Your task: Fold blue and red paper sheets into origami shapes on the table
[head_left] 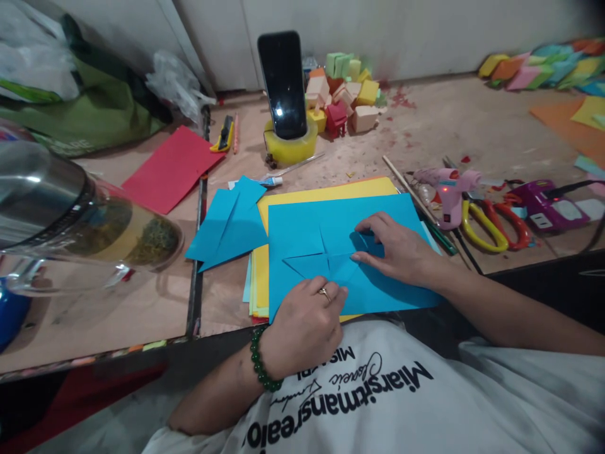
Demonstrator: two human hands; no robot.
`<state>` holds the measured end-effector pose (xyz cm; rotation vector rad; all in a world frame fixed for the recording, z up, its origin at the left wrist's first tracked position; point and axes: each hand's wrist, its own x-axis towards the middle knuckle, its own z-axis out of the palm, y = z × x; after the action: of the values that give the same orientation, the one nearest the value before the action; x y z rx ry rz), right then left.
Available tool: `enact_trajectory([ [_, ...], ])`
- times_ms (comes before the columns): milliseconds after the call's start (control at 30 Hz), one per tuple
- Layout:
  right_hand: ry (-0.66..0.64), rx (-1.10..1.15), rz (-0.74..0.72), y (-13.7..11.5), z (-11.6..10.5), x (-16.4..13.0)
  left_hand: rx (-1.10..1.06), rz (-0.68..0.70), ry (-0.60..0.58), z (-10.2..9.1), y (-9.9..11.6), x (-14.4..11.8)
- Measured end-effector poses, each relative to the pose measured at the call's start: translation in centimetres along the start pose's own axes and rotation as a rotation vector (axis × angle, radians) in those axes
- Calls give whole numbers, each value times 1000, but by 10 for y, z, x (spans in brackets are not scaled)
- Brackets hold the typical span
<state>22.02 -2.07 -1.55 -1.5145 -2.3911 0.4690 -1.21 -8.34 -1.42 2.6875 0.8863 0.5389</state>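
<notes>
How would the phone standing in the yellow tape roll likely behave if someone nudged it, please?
The phone would probably tip easily: it stands upright, held only at its base inside the tape roll. Its glossy face looks slippery. The roll lies flat, so it would likely slide rather than roll.

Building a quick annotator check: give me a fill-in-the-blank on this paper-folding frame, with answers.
1. Both hands, left hand and right hand, press on a sheet of ____ paper.
2. The phone stands upright in a roll of ____ tape.
3. The left wrist wears a bracelet of ____ beads.
4. Right of the pink glue gun lie scissors with yellow and ____ handles.

Missing words: blue; yellow; green; red
</notes>
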Motion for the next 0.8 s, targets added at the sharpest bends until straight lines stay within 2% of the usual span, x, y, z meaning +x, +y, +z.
enact_trajectory([
  [333, 72, 109, -52, 21, -2, 0, 32, -22, -2, 1, 3, -2],
  [400, 153, 24, -152, 15, -1, -2, 36, -31, -10, 0, 3, -1],
  [467, 217, -94, -374, 5, 2, -6, 37, -35, -10, -1, 4, 0],
  [533, 180, -176, -641, -7, 5, -10, 36, -32, 5, -2, 5, 1],
  [600, 88, -216, -807, -13, 8, -13, 29, -27, 29, -2, 5, 0],
  [667, 51, -254, -837, -10, 8, -14, 18, -20, 52, -1, 5, -1],
  [800, 84, -280, -757, 15, 2, -14, 4, -6, 78, 0, 4, -6],
])
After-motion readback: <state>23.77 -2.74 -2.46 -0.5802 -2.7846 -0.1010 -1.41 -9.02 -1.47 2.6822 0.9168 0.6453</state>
